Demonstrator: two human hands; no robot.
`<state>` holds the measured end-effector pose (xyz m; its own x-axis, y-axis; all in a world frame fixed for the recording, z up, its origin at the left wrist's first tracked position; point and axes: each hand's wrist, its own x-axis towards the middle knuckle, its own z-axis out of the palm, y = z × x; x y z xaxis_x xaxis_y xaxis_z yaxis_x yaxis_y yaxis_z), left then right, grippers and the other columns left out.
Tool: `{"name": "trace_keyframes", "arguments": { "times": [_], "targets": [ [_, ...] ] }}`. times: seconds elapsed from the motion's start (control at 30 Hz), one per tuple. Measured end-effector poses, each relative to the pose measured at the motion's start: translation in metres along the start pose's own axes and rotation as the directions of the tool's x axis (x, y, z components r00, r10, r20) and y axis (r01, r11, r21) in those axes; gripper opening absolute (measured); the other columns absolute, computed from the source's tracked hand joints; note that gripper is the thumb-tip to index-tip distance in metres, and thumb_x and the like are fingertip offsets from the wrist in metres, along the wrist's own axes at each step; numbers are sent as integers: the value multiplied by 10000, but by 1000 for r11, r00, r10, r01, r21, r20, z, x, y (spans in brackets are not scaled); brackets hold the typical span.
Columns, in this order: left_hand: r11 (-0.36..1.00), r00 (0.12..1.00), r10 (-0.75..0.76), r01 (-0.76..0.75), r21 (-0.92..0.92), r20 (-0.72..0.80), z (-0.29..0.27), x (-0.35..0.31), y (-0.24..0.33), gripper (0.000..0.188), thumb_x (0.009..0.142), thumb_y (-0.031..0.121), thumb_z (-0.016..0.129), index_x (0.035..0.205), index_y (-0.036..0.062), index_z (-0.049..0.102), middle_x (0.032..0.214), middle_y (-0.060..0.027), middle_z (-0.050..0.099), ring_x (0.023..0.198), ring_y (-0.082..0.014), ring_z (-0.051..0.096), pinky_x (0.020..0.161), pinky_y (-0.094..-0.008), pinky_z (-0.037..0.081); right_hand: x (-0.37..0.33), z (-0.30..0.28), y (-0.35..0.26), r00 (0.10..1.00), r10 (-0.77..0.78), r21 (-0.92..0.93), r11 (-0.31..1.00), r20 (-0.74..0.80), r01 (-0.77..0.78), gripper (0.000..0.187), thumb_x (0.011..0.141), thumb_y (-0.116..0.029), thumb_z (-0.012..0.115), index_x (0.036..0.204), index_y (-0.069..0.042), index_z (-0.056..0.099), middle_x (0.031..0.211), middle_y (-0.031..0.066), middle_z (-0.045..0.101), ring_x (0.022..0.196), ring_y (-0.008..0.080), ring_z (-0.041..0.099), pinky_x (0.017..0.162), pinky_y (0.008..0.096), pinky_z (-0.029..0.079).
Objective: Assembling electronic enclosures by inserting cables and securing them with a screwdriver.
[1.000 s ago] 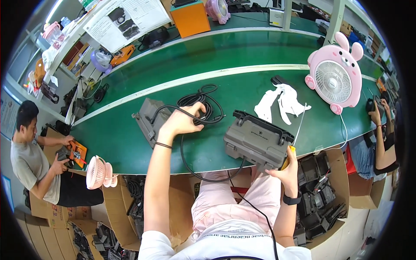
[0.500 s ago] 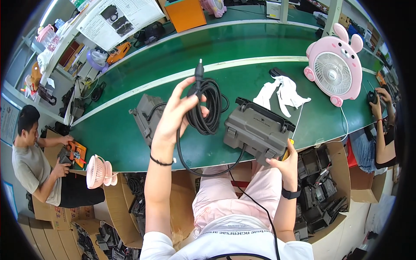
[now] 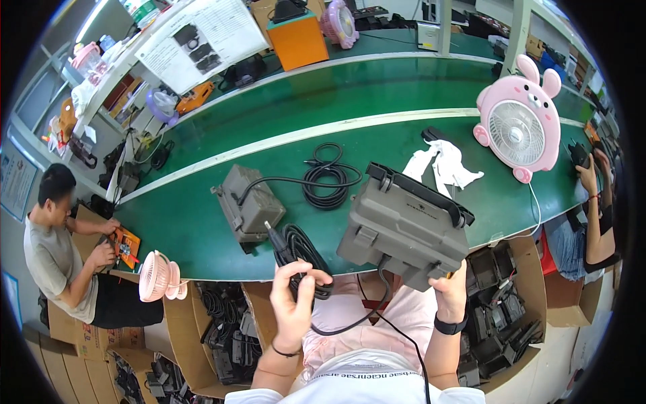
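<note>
My left hand (image 3: 293, 306) is closed around a coiled black cable (image 3: 301, 249), its plug end pointing up and away from me. From the coil, the cable loops over to a dark grey plastic case (image 3: 404, 225) with side latches and a raised black handle. My right hand (image 3: 449, 293) grips that case by its near right corner, tilted over the table's front edge. A bit of yellow-orange shows by the right thumb; I cannot make out what it is. Left of centre on the table stands a second grey case (image 3: 249, 202), and its cable ends in another coil (image 3: 326, 188).
On the green table (image 3: 390, 135) lie white gloves (image 3: 444, 165), beside a pink rabbit-shaped fan (image 3: 518, 128). A small pink fan (image 3: 158, 276) stands at the left edge. Cardboard boxes (image 3: 531, 283) of dark parts flank my legs. Co-workers sit left (image 3: 60, 262) and right (image 3: 599, 209).
My left hand has come down toward me with the coil, uncovering the second case and its coil on the table. The case in my right hand appears slightly larger and closer.
</note>
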<state>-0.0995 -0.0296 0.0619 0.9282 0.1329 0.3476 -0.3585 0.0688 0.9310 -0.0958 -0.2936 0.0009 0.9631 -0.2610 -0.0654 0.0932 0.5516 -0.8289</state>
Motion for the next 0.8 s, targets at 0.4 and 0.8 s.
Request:
{"name": "trace_keyframes", "arguments": {
  "times": [0.4, 0.8],
  "targets": [
    [853, 924, -325, 194, -484, -203, -1, -28, -20, 1018, 868, 310, 733, 1578, 82, 40, 1569, -127, 244, 1406, -258, 327, 1143, -398, 293, -41, 56, 80, 679, -509, -580, 366, 529, 728, 862, 554, -108, 894, 1289, -32, 449, 1128, 180, 497, 1034, 346, 468, 908, 459, 378],
    [669, 823, -526, 244, -703, -215, -136, -73, -66, 664, 867, 485, 630, 1374, 85, 473, 1270, -43, 560, 1107, -173, 557, 943, -309, 457, -27, 6, 64, 691, -464, -446, 535, 554, 717, 205, 873, 96, 571, 1023, -41, 594, 1143, 97, 506, 559, 48, 467, 549, 185, 380]
  ]
}}
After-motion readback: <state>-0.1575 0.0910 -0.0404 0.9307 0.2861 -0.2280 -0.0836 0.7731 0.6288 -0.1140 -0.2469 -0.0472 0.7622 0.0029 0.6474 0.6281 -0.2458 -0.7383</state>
